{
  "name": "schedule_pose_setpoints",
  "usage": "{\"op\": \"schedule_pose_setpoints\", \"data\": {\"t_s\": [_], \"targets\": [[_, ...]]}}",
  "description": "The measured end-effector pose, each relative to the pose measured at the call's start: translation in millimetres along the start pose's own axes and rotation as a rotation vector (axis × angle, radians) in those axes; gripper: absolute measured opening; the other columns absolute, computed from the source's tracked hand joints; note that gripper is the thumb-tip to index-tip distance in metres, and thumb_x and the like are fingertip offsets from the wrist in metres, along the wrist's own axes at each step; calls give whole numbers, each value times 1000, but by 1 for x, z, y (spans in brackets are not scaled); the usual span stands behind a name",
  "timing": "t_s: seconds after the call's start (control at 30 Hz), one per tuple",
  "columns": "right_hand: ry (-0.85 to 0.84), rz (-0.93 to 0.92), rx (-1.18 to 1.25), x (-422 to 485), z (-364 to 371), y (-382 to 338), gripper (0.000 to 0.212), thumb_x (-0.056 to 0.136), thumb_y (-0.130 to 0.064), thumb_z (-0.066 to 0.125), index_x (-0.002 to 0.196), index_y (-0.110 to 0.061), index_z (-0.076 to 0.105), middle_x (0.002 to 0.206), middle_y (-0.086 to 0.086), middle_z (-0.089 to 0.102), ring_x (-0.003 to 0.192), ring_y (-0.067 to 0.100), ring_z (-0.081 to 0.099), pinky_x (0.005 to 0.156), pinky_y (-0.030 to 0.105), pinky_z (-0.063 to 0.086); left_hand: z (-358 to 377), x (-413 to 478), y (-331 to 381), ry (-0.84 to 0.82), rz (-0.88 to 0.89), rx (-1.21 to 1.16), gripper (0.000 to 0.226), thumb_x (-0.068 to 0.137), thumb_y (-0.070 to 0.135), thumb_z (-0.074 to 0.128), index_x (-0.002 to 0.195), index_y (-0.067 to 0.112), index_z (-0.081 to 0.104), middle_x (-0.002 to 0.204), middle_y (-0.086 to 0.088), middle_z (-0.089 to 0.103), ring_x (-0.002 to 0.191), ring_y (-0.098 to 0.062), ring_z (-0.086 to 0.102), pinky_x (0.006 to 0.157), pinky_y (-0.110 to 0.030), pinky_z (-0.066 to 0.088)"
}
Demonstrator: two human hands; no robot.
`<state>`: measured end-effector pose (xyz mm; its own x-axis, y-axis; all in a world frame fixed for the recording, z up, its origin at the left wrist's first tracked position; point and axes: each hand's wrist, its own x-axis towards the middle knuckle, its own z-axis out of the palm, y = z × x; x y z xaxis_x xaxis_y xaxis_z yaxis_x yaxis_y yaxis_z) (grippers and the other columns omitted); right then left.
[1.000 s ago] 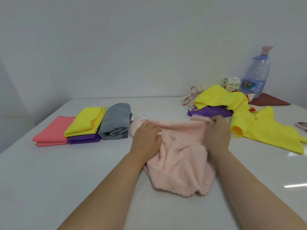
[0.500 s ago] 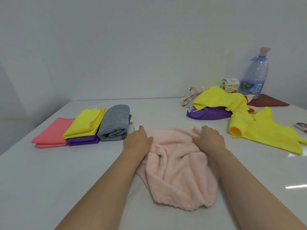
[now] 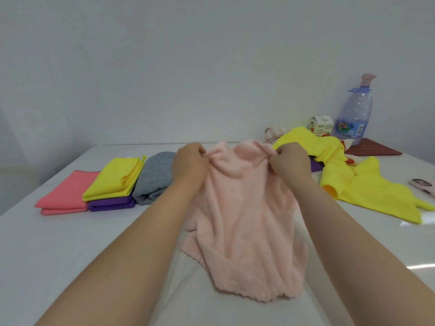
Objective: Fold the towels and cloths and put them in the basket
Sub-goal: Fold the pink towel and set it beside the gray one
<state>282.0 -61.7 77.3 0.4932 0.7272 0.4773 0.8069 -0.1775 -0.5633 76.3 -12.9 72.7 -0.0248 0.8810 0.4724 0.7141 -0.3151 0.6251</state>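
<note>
Gripping the top edge of 1 pale pink towel (image 3: pixel 244 220), both hands are raised off the bench (image 3: pixel 70 243). The left hand (image 3: pixel 188 161) pinches the edge at approx. 11 o'clock of the towel, and the right hand (image 3: pixel 290 161) pinches it at approx. 1 o'clock. The hands are apart, with the towel's top edge sagging between them. The upper part hangs from the fingers; the lower part lies crumpled on the bench at centre, hem toward 6 o'clock.

Folded items: 4 counted, in a row at 9–10 o'clock of the pink towel.
- 1 coral cloth (image 3: pixel 66 196), outermost.
- 1 folded yellow cloth (image 3: pixel 115 180), lying on 1 folded purple cloth (image 3: pixel 110 204).
- 1 grey towel (image 3: pixel 153 177), just beside the pair, partly behind the left hand.

Unfolded heap at 2 o'clock:
- loose yellow cloth (image 3: pixel 376 196); qty 1 or 2, cannot tell.
- 1 loose purple cloth (image 3: pixel 315 164) under it, mostly hidden.
- 1 striped beige cloth (image 3: pixel 273 132) at the heap's far edge.

Misc. at 1 o'clock, near the wall:
- 1 carton (image 3: pixel 321 125).
- 1 clear water bottle (image 3: pixel 355 114) w/ pump top.
- 1 dark red booklet (image 3: pixel 372 149).

Misc. at 3 o'clock: 1 phone (image 3: pixel 423 185) at the frame edge.
</note>
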Motion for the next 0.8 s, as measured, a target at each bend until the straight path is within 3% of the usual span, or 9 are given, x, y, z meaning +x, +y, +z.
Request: {"op": "schedule_pose_setpoints", "data": {"t_s": [0.03, 0.07, 0.1, 0.17, 0.2, 0.3, 0.43, 0.63, 0.8], "targets": [[-45, -8, 79, 9, 1, -6, 15, 82, -10, 56, 89, -1, 65, 93, 24, 63, 91, 35, 58, 66, 29, 35, -1, 7, 5, -24, 19, -66, 31, 86, 11, 54, 116, 12, 62, 120, -8, 63, 112, -24, 56, 82, -23, 37], [-124, -1, 161, 16, 3, -11, 34, 84, -12, 58, 116, -1, 59, 116, 22, 61, 108, 33, 56, 78, 28, 39, 0, 12, 9, -111, 34, -133, 48, 86, 11, 55, 134, 14, 49, 135, -8, 53, 124, -22, 48, 91, -23, 35], [-217, 26, 233, 20, 6, -14, 62, 85, -17, 60, 141, -4, 37, 137, 18, 50, 125, 29, 47, 95, 29, 38, 2, 14, 12, -236, 35, -200, 69, 86, 13, 57, 148, 17, 26, 150, -5, 35, 136, -19, 36, 101, -23, 30], [-320, 64, 245, 17, 13, -15, 92, 88, -24, 60, 151, -13, -6, 151, 10, 32, 136, 28, 36, 110, 38, 29, 6, 11, 12, -409, 64, -192, 93, 88, 17, 59, 151, 23, -9, 160, 0, -2, 145, -15, 13, 110, -25, 20], [-314, 53, 219, 12, 17, -11, 93, 89, -24, 58, 151, -15, -11, 152, 10, 30, 134, 30, 38, 110, 42, 31, 8, 5, 8, -434, 92, -139, 92, 90, 19, 57, 150, 24, -12, 160, 0, -7, 146, -16, 10, 112, -27, 19], [-241, -26, 68, -13, 26, 8, 80, 89, -20, 54, 151, -8, 4, 151, 12, 30, 134, 32, 35, 106, 46, 34, 15, -20, -13, -434, 161, 44, 74, 96, 25, 47, 152, 19, 0, 159, -3, 8, 145, -21, 16, 116, -36, 21], [-383, -31, -229, -51, 30, 27, 54, 94, -28, 47, 143, -9, 32, 144, 11, 39, 132, 31, 36, 106, 41, 33, 23, -59, -41, -485, 202, 291, 60, 100, 35, 34, 151, 15, 10, 155, -6, 23, 141, -24, 22, 112, -42, 26], [-607, -65, -442, -86, 21, 38, 43, 98, -44, 33, 130, -16, 41, 135, 5, 43, 127, 26, 38, 101, 45, 36, 30, -83, -56, -605, 210, 459, 61, 98, 52, 23, 151, 32, 0, 160, 1, -7, 147, -21, -8, 117, -50, 1], [-571, -28, -459, -89, 14, 35, 39, 98, -45, 29, 122, -18, 44, 126, 5, 45, 119, 27, 41, 96, 44, 39, 22, -88, -57, -506, 170, 390, 66, 97, 55, 28, 152, 30, 2, 160, -2, -8, 146, -24, 3, 118, -45, 11]]}}
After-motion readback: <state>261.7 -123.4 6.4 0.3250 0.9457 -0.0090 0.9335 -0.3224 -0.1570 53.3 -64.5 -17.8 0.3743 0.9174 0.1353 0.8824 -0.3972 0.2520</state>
